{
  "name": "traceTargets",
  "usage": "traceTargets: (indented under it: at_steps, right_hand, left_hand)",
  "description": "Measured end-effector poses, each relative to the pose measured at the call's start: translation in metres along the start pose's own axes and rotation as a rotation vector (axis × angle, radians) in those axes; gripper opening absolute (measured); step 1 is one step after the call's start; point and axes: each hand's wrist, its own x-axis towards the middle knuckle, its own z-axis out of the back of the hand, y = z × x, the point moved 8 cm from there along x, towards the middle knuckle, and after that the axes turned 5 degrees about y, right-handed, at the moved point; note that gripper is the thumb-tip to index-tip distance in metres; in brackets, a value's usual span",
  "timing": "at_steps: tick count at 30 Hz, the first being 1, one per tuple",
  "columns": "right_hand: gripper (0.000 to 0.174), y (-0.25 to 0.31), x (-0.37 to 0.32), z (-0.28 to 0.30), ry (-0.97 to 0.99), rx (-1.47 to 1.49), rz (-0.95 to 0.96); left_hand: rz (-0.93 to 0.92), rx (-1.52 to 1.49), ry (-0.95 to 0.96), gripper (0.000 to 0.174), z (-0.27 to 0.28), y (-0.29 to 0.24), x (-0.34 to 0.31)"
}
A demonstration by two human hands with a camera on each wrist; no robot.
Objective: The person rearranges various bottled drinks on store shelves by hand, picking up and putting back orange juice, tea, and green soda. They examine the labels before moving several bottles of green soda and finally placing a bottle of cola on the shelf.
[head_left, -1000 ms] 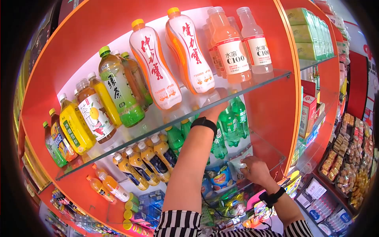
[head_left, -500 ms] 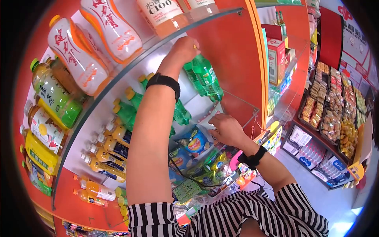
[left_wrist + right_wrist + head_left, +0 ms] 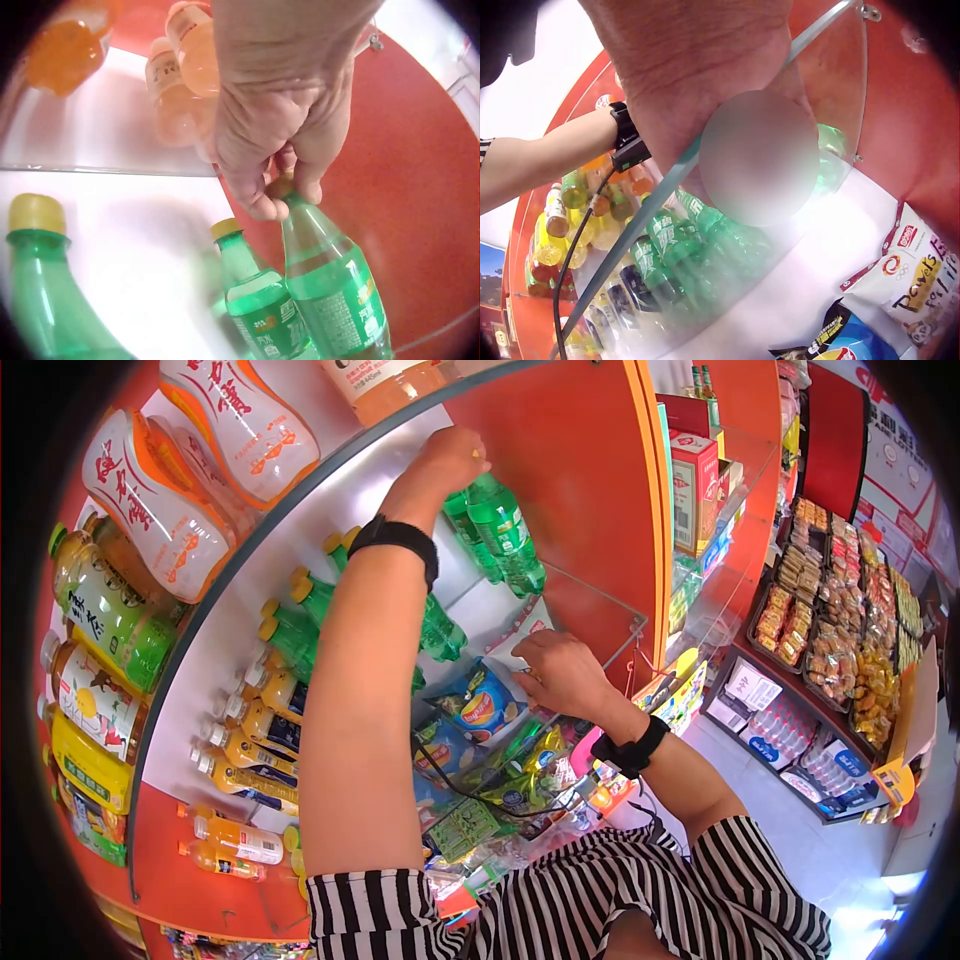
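On the right, beside the red panel (image 3: 420, 187), with left hand (image 3: 285, 105) pinches the cap (image 3: 283, 185) of a green bottle (image 3: 337, 300), likely weighty and slick, best held round the neck (image 3: 302, 219); cannot tell grip of right hand (image 3: 568, 675).

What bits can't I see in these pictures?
Fingertips of the right hand: right wrist view, behind a blurry grey patch.
Base of the held green bottle: left wrist view, cut off below.
Part of its cap: left wrist view, behind left-hand fingers.
Top of the pink bottle: head view, cut off above.
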Motion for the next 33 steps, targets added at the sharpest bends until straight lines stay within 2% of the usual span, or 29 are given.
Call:
traceTargets:
  at_steps: [3,4,14,16,25,33]
  right_hand:
    - [0.029,0.0,0.0,-0.002,0.034,-0.012,-0.006]
    - [0.03,0.001,0.0,-0.002,0.034,-0.015,0.003]
    - [0.03,0.0,-0.001,0.0,-0.007,-0.009,0.007]
    - [0.023,0.001,-0.001,0.003,-0.037,-0.006,0.003]
    - [0.024,0.002,0.0,0.004,-0.065,-0.01,0.028]
    - [0.024,0.004,0.0,0.006,-0.059,0.007,0.018]
  left_hand:
    - [-0.082,-0.105,0.023,0.016,-0.002,0.006,0.002]
    - [-0.06,-0.153,0.046,0.018,-0.004,0.01,0.003]
    - [-0.079,-0.118,0.158,0.021,-0.003,0.007,0.008]
    - [-0.08,-0.099,0.148,0.02,-0.003,0.008,0.006]
    - [-0.059,-0.07,0.189,0.026,-0.004,0.014,0.003]
    - [-0.056,-0.036,0.11,0.037,-0.009,0.013,0.001]
